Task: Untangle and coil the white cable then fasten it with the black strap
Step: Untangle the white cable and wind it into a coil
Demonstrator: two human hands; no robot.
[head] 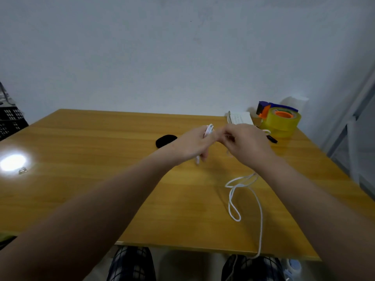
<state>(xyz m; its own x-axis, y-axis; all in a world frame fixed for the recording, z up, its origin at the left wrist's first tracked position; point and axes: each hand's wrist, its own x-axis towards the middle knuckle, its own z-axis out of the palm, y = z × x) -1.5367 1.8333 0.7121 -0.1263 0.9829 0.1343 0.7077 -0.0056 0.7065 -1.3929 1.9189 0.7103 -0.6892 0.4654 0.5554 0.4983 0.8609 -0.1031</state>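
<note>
Right hand (247, 142): pinches a strand; slack (261, 220) trails back over the table's (101, 179) near edge.
Left hand (192, 146): grips the coiled cable (209, 129), long axis roughly upright.
Strap (165, 139): flat, just beyond and left of the left hand, which is the nearer hand.

A plain pale grey-blue wall (182, 57) stands behind the glossy yellow-brown wooden worktop (97, 189), which carries a bright white light reflection (13, 162) at its left, near a black perforated plastic crate (10, 120).
</note>
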